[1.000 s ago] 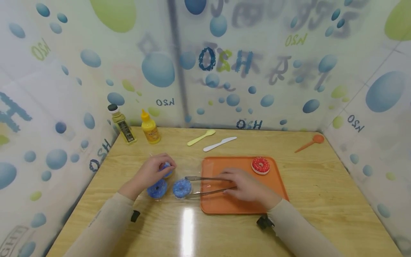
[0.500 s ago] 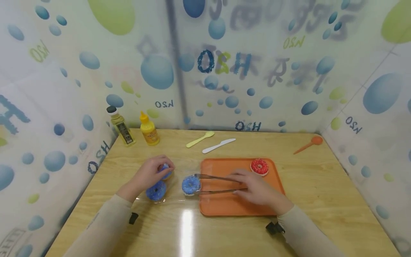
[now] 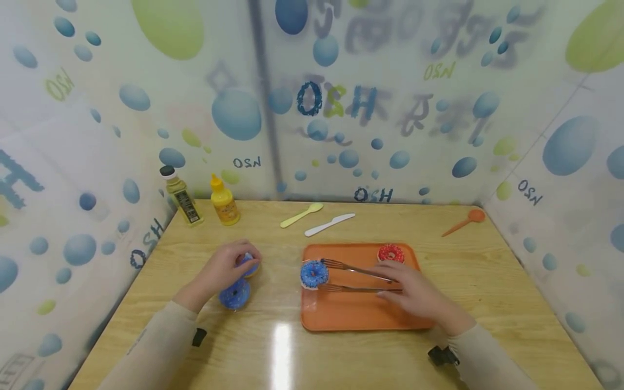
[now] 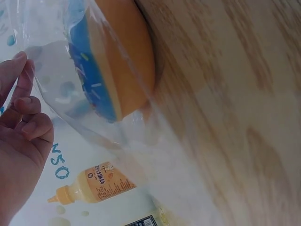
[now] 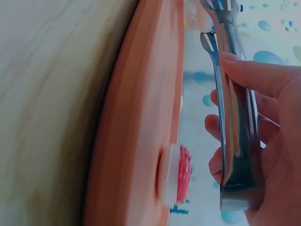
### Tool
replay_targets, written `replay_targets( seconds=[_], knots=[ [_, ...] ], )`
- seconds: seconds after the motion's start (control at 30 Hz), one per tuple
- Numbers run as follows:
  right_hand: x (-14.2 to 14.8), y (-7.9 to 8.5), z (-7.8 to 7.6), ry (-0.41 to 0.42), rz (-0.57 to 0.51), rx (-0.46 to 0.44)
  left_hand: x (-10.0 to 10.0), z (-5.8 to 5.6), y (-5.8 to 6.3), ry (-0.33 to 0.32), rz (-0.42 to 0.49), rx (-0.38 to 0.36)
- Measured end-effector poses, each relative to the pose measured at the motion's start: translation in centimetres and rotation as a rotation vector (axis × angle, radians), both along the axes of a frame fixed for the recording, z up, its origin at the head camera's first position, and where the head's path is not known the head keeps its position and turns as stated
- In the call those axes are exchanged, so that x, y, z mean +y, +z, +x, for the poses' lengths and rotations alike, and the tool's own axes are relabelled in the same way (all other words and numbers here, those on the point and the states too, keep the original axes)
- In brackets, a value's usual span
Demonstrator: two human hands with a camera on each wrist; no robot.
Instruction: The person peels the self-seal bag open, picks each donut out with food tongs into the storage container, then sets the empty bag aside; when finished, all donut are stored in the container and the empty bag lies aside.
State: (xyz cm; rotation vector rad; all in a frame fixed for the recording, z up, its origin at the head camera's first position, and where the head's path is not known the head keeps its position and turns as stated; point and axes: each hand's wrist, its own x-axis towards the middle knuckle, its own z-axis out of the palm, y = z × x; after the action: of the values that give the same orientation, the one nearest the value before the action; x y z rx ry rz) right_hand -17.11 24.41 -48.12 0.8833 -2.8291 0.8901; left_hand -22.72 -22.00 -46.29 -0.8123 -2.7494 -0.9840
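Observation:
My left hand point(image 3: 216, 271) pinches the edge of a clear plastic bag point(image 4: 103, 141) between thumb and finger. Inside the bag a blue-iced toy donut point(image 4: 94, 70) shows, its tan base near the table. In the head view, one blue donut point(image 3: 235, 296) lies below the left hand and another is partly hidden behind its fingers. My right hand point(image 3: 419, 292) holds metal tongs point(image 3: 358, 271). At the tongs' tips is a blue sprinkled donut point(image 3: 308, 273), over the left side of the orange tray point(image 3: 361, 319). A red donut point(image 3: 385, 251) sits at the tray's back right.
Behind the tray lie a pale yellow spoon point(image 3: 300, 215) and a white knife point(image 3: 329, 225). An oil bottle point(image 3: 182, 197) and a yellow squeeze bottle point(image 3: 225, 206) stand at the back left. An orange spoon point(image 3: 465, 221) rests at the back right. Printed curtains surround the table.
My right hand has moved right with the tongs, carrying the blue donut from the bag's right side to over the tray's left part. The left hand has stayed nearly still.

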Motion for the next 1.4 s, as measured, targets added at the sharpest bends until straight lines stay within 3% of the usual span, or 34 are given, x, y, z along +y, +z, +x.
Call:
replay_targets(
  seconds=[0.3, 0.63, 1.17, 1.4],
  knots=[
    [2.5, -0.6, 1.0, -0.085, 0.021, 0.057, -0.2, 0.4, -0.5, 0.008, 0.005, -0.021],
    [4.2, -0.7, 1.2, -0.211, 0.091, 0.060, -0.2, 0.3, -0.3, 0.001, 0.008, -0.004],
    [3.9, -0.5, 0.9, -0.225, 0.143, 0.033, 0.0, 0.4, -0.2, -0.002, 0.020, 0.029],
    [3.9, -0.4, 0.9, -0.228, 0.151, 0.024, 0.0, 0.3, 0.2, -0.002, 0.005, 0.011]
  ],
)
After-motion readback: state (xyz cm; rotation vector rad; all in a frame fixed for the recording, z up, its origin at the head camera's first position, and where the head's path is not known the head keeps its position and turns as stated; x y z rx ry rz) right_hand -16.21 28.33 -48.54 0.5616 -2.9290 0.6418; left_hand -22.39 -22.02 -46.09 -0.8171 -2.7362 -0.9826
